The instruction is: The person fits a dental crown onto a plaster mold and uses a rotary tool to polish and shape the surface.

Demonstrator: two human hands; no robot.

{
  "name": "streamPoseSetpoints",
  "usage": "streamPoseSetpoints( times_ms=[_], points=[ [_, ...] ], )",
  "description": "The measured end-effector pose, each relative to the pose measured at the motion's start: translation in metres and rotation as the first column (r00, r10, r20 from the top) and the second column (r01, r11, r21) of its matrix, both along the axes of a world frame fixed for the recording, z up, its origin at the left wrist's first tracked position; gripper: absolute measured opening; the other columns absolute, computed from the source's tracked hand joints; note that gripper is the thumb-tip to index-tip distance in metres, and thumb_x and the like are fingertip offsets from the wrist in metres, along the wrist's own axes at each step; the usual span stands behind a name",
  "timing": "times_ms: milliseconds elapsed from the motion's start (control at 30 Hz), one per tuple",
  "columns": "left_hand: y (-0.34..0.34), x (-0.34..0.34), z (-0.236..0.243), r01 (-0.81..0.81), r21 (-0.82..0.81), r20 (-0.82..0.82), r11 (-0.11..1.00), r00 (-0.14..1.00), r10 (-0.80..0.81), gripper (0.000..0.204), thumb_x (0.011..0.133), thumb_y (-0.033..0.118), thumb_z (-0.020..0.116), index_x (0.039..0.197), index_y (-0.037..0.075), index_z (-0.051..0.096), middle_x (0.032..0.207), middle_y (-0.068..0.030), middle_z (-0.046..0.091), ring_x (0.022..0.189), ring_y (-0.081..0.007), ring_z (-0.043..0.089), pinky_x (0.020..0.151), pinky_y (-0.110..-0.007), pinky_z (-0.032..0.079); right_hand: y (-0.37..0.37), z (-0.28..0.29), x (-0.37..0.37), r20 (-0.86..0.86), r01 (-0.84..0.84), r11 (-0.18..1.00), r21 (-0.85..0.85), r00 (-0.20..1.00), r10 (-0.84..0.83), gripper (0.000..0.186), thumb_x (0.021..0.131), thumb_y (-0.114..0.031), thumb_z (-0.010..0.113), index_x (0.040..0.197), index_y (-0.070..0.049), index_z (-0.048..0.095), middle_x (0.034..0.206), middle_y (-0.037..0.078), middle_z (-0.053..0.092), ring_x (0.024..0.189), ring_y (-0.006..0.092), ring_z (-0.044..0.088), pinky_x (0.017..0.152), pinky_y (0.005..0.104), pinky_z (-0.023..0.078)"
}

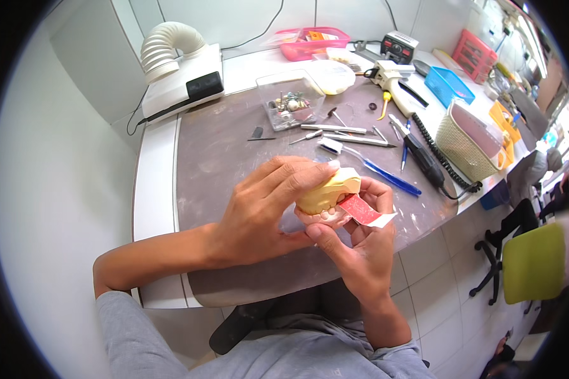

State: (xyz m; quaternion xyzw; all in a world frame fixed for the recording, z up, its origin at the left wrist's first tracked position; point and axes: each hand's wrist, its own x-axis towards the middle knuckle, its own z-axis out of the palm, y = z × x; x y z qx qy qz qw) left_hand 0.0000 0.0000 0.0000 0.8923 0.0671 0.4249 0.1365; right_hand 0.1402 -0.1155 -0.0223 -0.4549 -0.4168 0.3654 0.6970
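Observation:
Just above the near part of the bench mat, a yellow plaster dental cast (325,192) rests teeth-down against a pinkish-white lower dental cast (316,219). My left hand (253,205) grips the pair from the left, its fingers over the top of the yellow cast and its thumb low by the pinkish one. From the right, my right hand (370,249) holds the lower cast with its thumb in front and fingers behind. A strip of red articulating paper (360,210) with a white end sticks out between the casts on the right; its inner end is hidden.
Beyond the hands lie a blue toothbrush (385,174), metal instruments (354,136) and a corded handpiece (423,158). Further back stand a clear box (269,107) of small burs, a white suction unit (171,95) with hose and a pink tray (297,50). A woven basket (464,148) stands right.

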Motion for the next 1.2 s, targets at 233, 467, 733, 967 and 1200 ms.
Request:
streamPoseSetpoints(
  times_ms=[233, 467, 733, 967, 1200],
  points=[
    [-0.002, 0.022, 0.001, 0.018, 0.025, 0.038, 1.000, 0.999, -0.019, 0.058, 0.074, 0.026, 0.083, 0.123, 0.003, 0.060, 0.111, -0.0138, 0.066, 0.100, -0.0312, 0.063, 0.086, -0.040, 0.054, -0.005, -0.004, 0.010, -0.192, 0.026, 1.000, 0.011, 0.981, -0.024, 0.065, 0.079, -0.008, 0.085, 0.124, 0.002, 0.039, 0.120, 0.013, 0.051, 0.115, 0.0201, 0.058, 0.098, 0.0323, 0.052],
    [-0.003, 0.019, 0.001, -0.009, 0.128, 0.075, 0.992, 0.997, -0.001, 0.056, 0.075, 0.030, 0.083, 0.117, 0.001, 0.061, 0.105, -0.0127, 0.068, 0.092, -0.0292, 0.066, 0.078, -0.038, 0.055, -0.011, -0.011, -0.001, -0.133, 0.116, 0.989, 0.092, 0.986, -0.103, 0.067, 0.079, -0.007, 0.083, 0.130, 0.004, 0.041, 0.124, 0.017, 0.054, 0.115, 0.0209, 0.059, 0.100, 0.0331, 0.051],
    [-0.011, 0.025, -0.009, -0.103, -0.094, 0.086, 0.990, 0.990, 0.111, 0.063, 0.073, 0.023, 0.086, 0.125, 0.001, 0.057, 0.108, -0.0165, 0.067, 0.096, -0.0337, 0.066, 0.079, -0.040, 0.055, 0.004, -0.005, 0.011, 0.008, 0.178, 0.979, 0.104, 0.984, -0.180, 0.067, 0.083, -0.006, 0.079, 0.137, 0.006, 0.042, 0.133, 0.020, 0.054, 0.121, 0.0247, 0.057, 0.106, 0.0364, 0.047],
    [-0.014, 0.014, -0.021, 0.068, -0.556, 0.073, 0.829, 0.997, -0.032, 0.058, 0.079, 0.009, 0.082, 0.130, -0.001, 0.053, 0.121, -0.0181, 0.066, 0.109, -0.0289, 0.068, 0.095, -0.037, 0.054, 0.002, -0.003, 0.028, 0.076, 0.103, 0.993, 0.050, 0.991, -0.107, 0.061, 0.086, -0.010, 0.078, 0.136, 0.007, 0.047, 0.133, 0.020, 0.056, 0.122, 0.0254, 0.058, 0.103, 0.0369, 0.049],
    [-0.011, 0.010, -0.017, 0.102, -0.746, 0.040, 0.658, 0.993, -0.109, 0.065, 0.084, -0.002, 0.075, 0.141, -0.002, 0.043, 0.125, -0.0169, 0.062, 0.112, -0.0214, 0.064, 0.103, -0.037, 0.050, 0.001, -0.004, 0.029, 0.106, 0.088, 0.996, 0.005, 0.990, -0.088, 0.063, 0.092, -0.013, 0.072, 0.143, 0.008, 0.042, 0.132, 0.021, 0.057, 0.118, 0.0238, 0.059, 0.101, 0.0357, 0.049]
  ],
)
